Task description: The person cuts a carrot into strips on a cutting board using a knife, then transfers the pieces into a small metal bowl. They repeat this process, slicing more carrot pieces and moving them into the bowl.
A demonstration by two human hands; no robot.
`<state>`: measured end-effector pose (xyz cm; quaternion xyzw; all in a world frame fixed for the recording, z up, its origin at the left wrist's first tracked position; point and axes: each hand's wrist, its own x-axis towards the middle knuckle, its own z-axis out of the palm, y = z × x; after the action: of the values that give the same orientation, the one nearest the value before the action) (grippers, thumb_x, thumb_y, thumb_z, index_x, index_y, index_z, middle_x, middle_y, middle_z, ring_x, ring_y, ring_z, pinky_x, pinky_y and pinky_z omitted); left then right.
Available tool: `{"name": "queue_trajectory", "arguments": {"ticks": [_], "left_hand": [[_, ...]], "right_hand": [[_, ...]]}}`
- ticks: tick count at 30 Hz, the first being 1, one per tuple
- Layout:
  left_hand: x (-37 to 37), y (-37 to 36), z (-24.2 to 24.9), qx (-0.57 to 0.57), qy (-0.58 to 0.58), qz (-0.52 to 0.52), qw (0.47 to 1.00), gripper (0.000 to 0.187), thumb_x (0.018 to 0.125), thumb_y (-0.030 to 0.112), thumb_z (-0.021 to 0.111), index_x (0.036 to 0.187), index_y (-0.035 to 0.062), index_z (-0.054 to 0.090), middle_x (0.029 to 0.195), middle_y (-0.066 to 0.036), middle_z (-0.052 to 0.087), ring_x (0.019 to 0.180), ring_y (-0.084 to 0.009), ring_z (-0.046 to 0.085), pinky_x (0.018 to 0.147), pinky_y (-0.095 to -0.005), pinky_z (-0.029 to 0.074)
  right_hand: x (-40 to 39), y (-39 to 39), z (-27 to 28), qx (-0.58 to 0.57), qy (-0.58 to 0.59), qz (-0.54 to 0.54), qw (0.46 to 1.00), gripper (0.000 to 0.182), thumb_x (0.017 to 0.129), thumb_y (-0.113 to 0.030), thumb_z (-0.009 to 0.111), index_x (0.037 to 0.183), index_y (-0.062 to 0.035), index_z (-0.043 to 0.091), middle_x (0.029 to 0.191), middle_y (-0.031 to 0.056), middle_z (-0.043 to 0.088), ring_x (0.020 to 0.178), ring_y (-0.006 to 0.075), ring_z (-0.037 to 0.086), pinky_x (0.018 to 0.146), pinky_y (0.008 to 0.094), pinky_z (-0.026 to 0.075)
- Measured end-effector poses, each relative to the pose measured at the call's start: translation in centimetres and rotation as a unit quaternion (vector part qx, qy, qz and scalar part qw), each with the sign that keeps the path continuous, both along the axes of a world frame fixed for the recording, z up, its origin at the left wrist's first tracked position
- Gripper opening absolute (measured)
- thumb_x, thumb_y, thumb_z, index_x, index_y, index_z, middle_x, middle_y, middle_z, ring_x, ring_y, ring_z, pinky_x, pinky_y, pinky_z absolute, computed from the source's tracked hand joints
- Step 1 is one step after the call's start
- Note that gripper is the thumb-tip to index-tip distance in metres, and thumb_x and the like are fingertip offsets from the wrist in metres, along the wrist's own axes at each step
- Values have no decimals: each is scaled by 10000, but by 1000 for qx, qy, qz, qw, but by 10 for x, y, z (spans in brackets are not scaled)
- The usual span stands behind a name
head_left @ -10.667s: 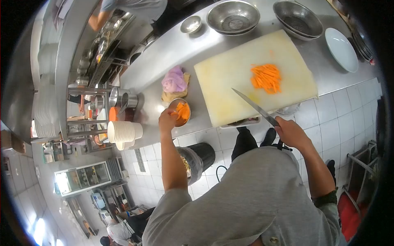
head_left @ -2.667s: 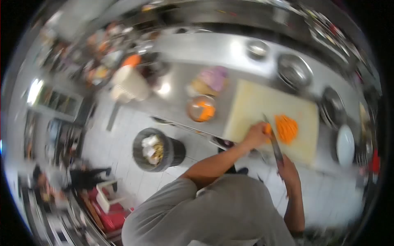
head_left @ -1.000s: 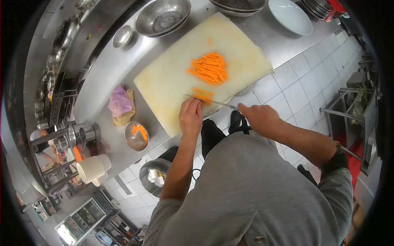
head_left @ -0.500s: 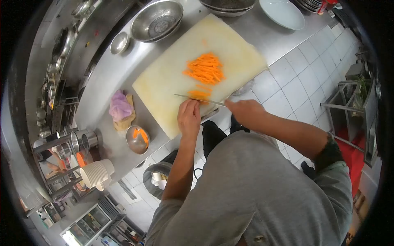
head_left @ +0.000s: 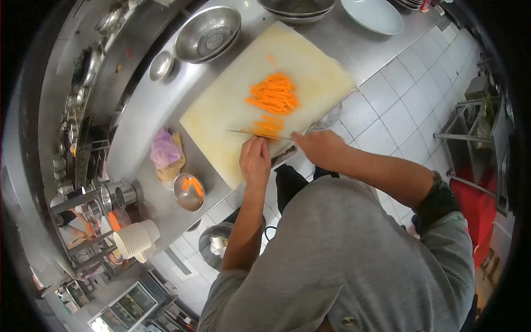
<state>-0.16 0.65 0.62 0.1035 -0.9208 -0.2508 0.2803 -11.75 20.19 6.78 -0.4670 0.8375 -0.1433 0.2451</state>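
Note:
My right hand is closed around the handle of a kitchen knife. Its long, thin blade lies across the near part of a pale cutting board. Against the blade's near side, the bent fingertips of my left hand press down on a carrot piece, mostly hidden by fingers and knife. Just beyond the blade lie freshly cut carrot sticks. Farther up the board is a larger pile of carrot sticks, with a stray bit above it.
Left of the board stand a small metal bowl with carrot pieces and a purple cloth. Metal bowls and a white plate line the counter's far side. A bin is below the counter; stacked white cups sit lower left.
The knife and my right hand have shifted slightly left. The cut sticks beyond the blade are more spread out. My left hand stays at the blade; the whole view has shifted a little.

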Motion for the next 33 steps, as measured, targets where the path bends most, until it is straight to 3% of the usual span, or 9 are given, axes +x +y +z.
{"name": "queue_trajectory", "arguments": {"ticks": [3,9,12,24,29,33], "left_hand": [[-1,-2,-2,12,1,-8,1000,120,852,-26,706,966,12,706,996,-155,708,925,-339,682,817,-410,560],[2,-2,-1,0,-8,-1,1000,111,841,-35,696,943,9,696,968,-169,700,903,-354,674,800,-414,553],[1,-2,1,0,-12,0,1000,120,830,-37,702,940,10,693,963,-167,697,899,-354,670,797,-417,551],[0,-1,3,-6,1,-6,1000,103,821,-37,719,910,5,689,949,-155,695,890,-344,669,796,-415,549],[-1,0,2,-8,-11,-3,1000,90,831,-30,707,909,11,690,947,-154,697,894,-345,668,799,-413,550],[-1,-1,-2,-22,6,-2,1000,91,829,-18,709,914,15,696,954,-158,700,907,-345,670,803,-414,551]], "right_hand": [[-6,-5,10,-11,-1,-1,1000,245,928,-125,575,1148,-26,535,854,212,724,822,369,738,698,499,577],[2,32,70,146,-37,19,988,318,909,-123,615,1187,-32,492,827,199,722,777,374,736,668,459,582],[4,36,69,132,2,31,991,351,896,-67,618,1212,-35,468,728,165,696,671,339,729,595,429,572],[2,28,69,203,-7,39,978,374,901,-71,633,1230,-53,455,801,162,721,706,315,740,619,405,579],[1,13,7,61,22,50,997,407,877,-71,662,1229,-37,461,799,160,716,725,338,735,604,427,571],[-4,3,10,33,14,34,999,437,868,-79,665,1252,-31,464,785,162,713,721,347,729,589,442,561]]}}
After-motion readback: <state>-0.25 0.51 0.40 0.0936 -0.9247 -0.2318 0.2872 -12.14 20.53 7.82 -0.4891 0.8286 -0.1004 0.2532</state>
